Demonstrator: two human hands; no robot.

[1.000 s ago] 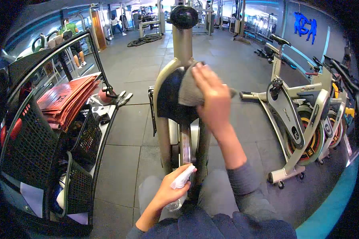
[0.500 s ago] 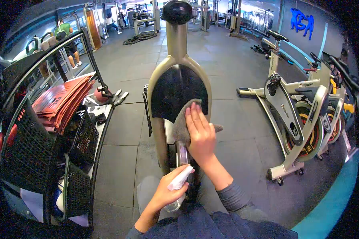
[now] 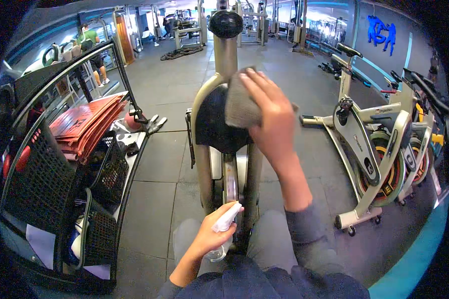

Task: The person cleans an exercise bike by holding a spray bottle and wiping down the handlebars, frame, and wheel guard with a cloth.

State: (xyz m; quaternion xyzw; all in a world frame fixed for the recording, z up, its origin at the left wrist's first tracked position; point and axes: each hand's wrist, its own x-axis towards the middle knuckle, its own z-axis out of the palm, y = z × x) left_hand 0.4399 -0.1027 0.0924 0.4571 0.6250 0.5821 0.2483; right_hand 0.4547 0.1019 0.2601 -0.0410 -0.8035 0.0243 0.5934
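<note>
In the head view a grey cloth lies under the fingers of my right hand, against the upper right of the bike's black panel. The panel sits within the champagne-coloured frame of an exercise bike, which has a black knob-like end on top. Lower down, my left hand is wrapped round a spray bottle with a white trigger head. Its clear body shows only partly below the hand. The bottle is close to the bike's lower post, between my knees.
To the left stands a black rack with mesh baskets and a stack of orange-red mats. Spin bikes line the right side. A coiled rope lies on the floor farther back. Another person is at the far left.
My right hand has moved up with the cloth, from the panel's lower right to its upper right edge. My left hand still holds the spray bottle in nearly the same place.
</note>
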